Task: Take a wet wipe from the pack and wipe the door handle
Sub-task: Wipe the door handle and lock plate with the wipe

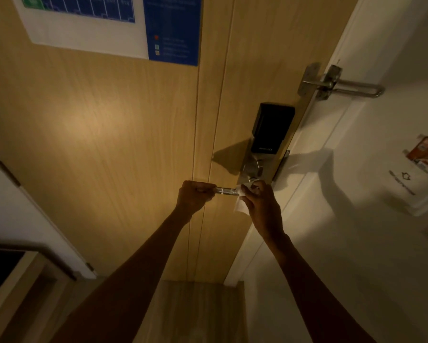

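Note:
A silver lever door handle (226, 191) sticks out leftward from a metal lock plate (253, 169) on a wooden door (109, 132). My left hand (194, 195) grips the free end of the handle. My right hand (262, 205) holds a white wet wipe (240, 206) against the handle close to the lock plate, and part of the wipe hangs below my fingers. The wipe pack is not in view.
A black electronic lock box (272, 128) sits above the handle. A metal swing-bar door guard (341, 85) spans from the door edge to the white frame (319, 157). A blue and white notice (114, 26) hangs on the door. A card holder (423, 157) is on the right wall.

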The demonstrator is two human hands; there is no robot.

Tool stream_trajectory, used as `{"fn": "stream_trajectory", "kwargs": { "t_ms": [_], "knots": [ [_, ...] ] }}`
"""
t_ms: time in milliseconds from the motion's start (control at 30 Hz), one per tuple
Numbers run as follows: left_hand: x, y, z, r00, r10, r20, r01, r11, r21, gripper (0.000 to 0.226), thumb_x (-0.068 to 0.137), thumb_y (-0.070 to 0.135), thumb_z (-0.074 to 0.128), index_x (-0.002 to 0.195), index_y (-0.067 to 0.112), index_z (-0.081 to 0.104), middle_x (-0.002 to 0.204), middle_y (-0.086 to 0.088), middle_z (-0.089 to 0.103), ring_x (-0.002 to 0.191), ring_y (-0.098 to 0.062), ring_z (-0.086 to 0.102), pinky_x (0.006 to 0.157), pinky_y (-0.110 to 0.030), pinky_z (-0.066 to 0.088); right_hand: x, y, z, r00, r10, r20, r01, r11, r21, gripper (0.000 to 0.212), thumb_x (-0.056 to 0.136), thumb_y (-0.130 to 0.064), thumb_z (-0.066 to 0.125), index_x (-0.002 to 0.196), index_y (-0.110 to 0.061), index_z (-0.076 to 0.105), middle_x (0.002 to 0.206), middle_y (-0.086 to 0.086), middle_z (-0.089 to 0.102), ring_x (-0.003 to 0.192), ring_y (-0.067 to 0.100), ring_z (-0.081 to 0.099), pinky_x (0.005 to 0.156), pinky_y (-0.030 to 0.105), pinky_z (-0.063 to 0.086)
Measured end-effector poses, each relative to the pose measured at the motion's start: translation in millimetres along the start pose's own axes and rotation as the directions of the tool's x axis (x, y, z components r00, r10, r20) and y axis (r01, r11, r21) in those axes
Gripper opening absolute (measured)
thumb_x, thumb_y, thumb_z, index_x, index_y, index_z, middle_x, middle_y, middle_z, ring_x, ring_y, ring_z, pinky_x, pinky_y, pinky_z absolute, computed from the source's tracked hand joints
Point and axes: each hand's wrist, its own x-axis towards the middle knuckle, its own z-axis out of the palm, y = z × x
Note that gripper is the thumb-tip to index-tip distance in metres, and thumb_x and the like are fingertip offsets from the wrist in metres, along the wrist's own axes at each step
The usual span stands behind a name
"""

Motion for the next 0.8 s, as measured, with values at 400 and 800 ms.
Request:
{"fn": "stream_trajectory", "kwargs": {
  "t_ms": [400, 800],
  "knots": [
    [-6.8, 2.1, 2.5, 0.999, 0.039, -0.032, -0.038, 0.999, 0.010, 0.017, 0.077, 0.007, 0.075, 0.091, 0.014, 0.077, 0.077, -0.003, 0.074, 0.069, -0.010, 0.068, 0.072, -0.028, 0.057, 0.7, 13.1, -8.3, 1.000, 0.019, -0.002, -0.019, 0.982, 0.190, 0.022, 0.086, -0.024, 0.069, 0.107, -0.020, 0.063, 0.106, 0.008, 0.062, 0.092, 0.021, 0.064, 0.069, 0.034, 0.061],
    [-10.8, 8.3, 1.9, 0.999, 0.037, -0.024, -0.036, 0.999, 0.028, 0.016, 0.078, 0.008, 0.074, 0.093, 0.013, 0.076, 0.079, -0.009, 0.074, 0.074, -0.018, 0.069, 0.076, -0.035, 0.056, -1.7, 17.2, -9.2, 0.997, -0.073, 0.023, 0.072, 0.995, 0.063, 0.045, 0.081, -0.011, 0.075, 0.122, -0.019, 0.058, 0.115, 0.012, 0.059, 0.099, 0.026, 0.062, 0.064, 0.037, 0.062]
  ]
}}
